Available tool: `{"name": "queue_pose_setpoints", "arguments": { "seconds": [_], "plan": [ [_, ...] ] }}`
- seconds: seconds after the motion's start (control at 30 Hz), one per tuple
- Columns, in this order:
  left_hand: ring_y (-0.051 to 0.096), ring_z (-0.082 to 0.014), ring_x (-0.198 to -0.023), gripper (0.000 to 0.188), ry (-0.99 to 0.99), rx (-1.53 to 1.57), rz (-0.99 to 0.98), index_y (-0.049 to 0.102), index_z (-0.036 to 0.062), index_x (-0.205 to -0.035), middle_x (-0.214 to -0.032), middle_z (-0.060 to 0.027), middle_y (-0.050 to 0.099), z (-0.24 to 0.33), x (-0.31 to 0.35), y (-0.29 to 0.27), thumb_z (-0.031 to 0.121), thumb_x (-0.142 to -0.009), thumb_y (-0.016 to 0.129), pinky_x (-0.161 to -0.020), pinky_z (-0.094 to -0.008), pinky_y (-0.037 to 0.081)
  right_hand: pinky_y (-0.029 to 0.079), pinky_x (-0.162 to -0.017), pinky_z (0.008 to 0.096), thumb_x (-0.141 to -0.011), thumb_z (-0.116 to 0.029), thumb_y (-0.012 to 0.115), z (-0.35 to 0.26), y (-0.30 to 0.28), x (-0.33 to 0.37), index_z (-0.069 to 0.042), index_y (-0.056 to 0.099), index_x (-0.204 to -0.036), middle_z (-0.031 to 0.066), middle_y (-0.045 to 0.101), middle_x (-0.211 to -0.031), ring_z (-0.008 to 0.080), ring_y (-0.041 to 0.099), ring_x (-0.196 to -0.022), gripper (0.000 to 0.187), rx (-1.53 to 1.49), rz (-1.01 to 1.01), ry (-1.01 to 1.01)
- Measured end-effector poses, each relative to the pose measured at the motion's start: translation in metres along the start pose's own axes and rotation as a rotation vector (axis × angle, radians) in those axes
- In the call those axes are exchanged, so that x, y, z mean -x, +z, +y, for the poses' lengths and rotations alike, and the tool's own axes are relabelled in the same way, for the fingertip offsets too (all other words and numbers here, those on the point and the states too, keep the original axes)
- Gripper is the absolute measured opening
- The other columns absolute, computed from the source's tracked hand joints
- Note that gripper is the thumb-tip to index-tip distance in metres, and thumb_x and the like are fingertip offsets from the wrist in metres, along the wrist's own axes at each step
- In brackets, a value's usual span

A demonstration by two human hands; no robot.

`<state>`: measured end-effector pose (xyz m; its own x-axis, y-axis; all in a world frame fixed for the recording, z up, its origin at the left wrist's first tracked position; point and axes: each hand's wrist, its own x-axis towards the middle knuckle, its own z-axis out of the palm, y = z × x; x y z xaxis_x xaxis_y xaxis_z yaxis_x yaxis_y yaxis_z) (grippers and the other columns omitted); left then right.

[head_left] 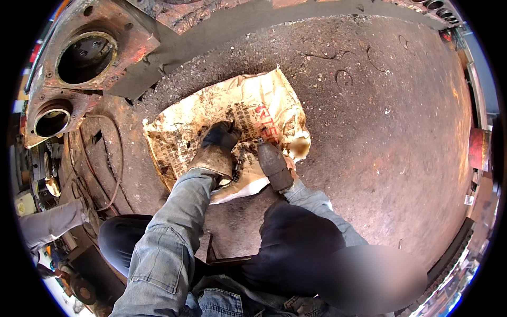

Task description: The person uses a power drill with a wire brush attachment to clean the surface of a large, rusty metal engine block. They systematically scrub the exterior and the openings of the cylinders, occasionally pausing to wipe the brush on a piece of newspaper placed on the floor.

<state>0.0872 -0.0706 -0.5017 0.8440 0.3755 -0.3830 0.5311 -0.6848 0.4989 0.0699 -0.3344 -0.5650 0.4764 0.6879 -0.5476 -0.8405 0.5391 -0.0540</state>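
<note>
The floor (pixel 401 132) is rough concrete, stained rust-brown and dark with grime, and it fills most of the view. A few bent wire scraps (pixel 343 78) lie on it at the far side. At the far left sits a rusted metal block (pixel 127 37) with two round bores, one above the other. A thin cable (pixel 113 158) loops over the floor just near it. Along the left edge stand cluttered metal parts (pixel 42 179). Daylight falls evenly over the floor, brighter at the right.
</note>
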Motion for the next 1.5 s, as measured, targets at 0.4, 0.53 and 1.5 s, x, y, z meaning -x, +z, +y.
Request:
{"name": "queue_pose_setpoints", "arguments": {
  "seconds": [0.4, 0.53, 1.5],
  "plan": [
    [0.067, -0.0243, -0.084, 0.028, -0.066, 0.569, -0.120, 0.068, 0.0001, -0.101, -0.090, -0.0128, 0.070, -0.049, -0.018, 0.030, 0.024, -0.087, 0.072, -0.079, -0.0362, 0.054, 0.051, -0.102, 0.0423, -0.102, -0.020, 0.046, -0.001, -0.005, -0.001, -0.003, 0.045, -0.141, 0.0119, 0.055, -0.136, 0.0283, 0.057, -0.120, 0.043, 0.016, 0.027, -0.003],
    [0.066, -0.0216, -0.082, 0.026, -0.254, 0.374, -0.087, 0.069, 0.0000, -0.100, -0.090, -0.0122, 0.071, -0.023, 0.052, -0.051, 0.022, -0.086, 0.072, -0.075, -0.0342, 0.053, 0.051, -0.101, 0.0423, -0.102, -0.020, 0.046, -0.003, 0.005, 0.000, -0.002, 0.046, -0.140, 0.0121, 0.057, -0.135, 0.0284, 0.059, -0.119, 0.043, 0.032, 0.010, -0.009],
    [0.031, -0.0392, -0.145, 0.057, -0.871, 2.509, -0.313, 0.039, 0.0199, -0.141, -0.157, -0.0172, 0.033, -0.065, 0.164, -0.088, 0.055, -0.102, 0.018, -0.116, -0.0635, 0.020, 0.059, -0.088, 0.0416, -0.101, -0.025, 0.051, -0.031, 0.015, 0.042, -0.001, 0.062, -0.120, 0.0130, 0.070, -0.113, 0.0267, 0.070, -0.099, 0.032, 0.159, 0.250, -0.049]
  ]
}}
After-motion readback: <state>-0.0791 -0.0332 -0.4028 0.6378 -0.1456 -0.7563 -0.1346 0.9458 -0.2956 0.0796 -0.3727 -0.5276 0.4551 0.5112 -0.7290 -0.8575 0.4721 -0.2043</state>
